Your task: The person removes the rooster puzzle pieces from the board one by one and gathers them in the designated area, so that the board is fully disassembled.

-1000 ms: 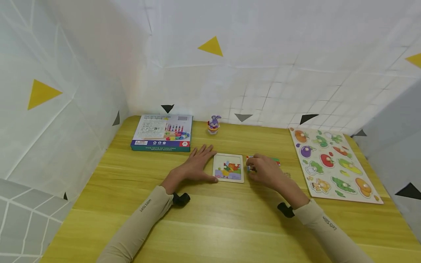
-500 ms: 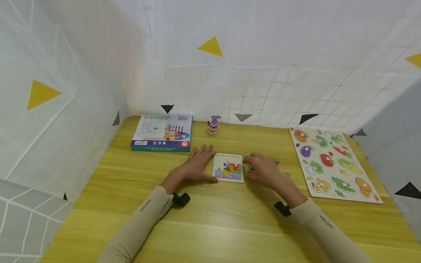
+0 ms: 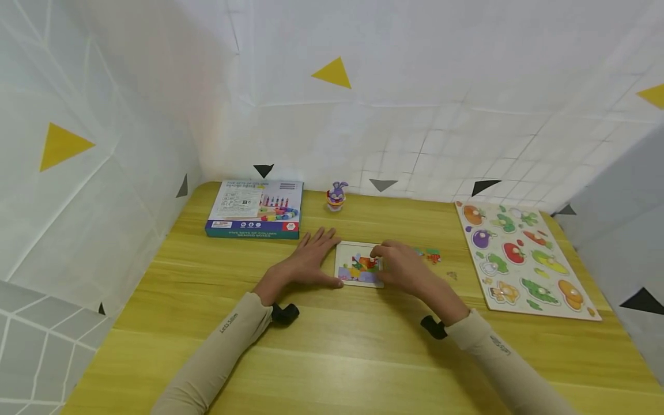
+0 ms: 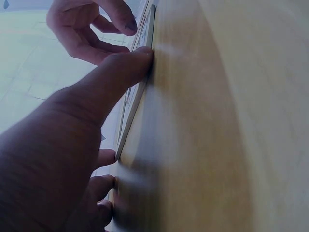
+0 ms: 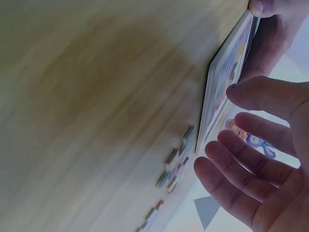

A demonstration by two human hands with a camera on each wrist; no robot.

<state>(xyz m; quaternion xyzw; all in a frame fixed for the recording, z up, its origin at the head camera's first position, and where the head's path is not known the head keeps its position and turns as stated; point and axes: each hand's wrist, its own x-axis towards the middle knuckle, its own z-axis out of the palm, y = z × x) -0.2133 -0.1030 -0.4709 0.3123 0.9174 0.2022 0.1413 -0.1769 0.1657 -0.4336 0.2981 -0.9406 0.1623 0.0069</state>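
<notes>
Puzzle tray (image 3: 353,249) lies flat on the table (image 3: 321,357) in the head view, partly filled with a coloured picture. The left hand (image 3: 308,260) is unclenched, its fingers spread, with the thumb at the tray's near left corner and a fingertip at the far left one. The right hand (image 3: 402,268) is bent over the tray's right side. Loose puzzle pieces (image 3: 432,255) lie to its right, between it and a vegetable board (image 3: 524,262); a bead-set box (image 3: 254,210) and a purple rabbit figure (image 3: 336,199) sit farther back. From the left wrist, the left thumb touches the tray's edge, with the right hand's bent fingers close above. From the right wrist, the right thumb and fingers look parted beside the tray; whether they pinch a piece, I cannot tell.
</notes>
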